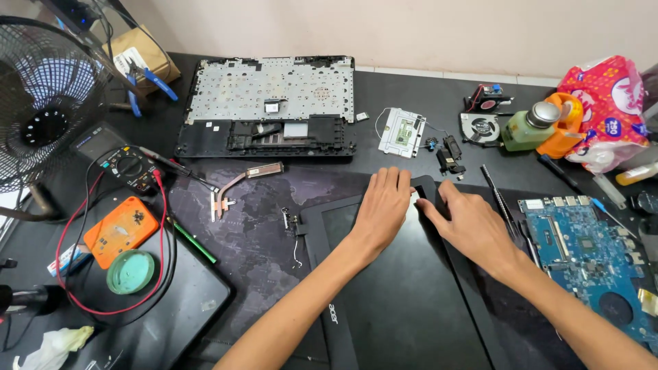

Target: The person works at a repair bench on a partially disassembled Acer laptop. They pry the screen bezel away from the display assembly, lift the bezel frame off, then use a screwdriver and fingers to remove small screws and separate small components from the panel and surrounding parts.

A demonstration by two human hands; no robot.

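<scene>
My left hand [382,205] lies flat on the far corner of a black laptop screen bezel [404,301] that rests on the dark mat. My right hand [469,223] presses on the same far edge just to the right, fingers pointing toward the left hand. Both hands touch the bezel's top corner; neither lifts anything off the table. A small hinge piece with a thin wire [291,223] lies beside the bezel's left edge.
Upside-down keyboard frame [271,103] at the back. Copper heat pipe [236,185], touchpad board [401,130], small fan [480,127], blue motherboard [589,253] at right, tweezers [500,199]. Multimeter [127,164], orange case [120,229], green tin [130,272], table fan [41,103] at left.
</scene>
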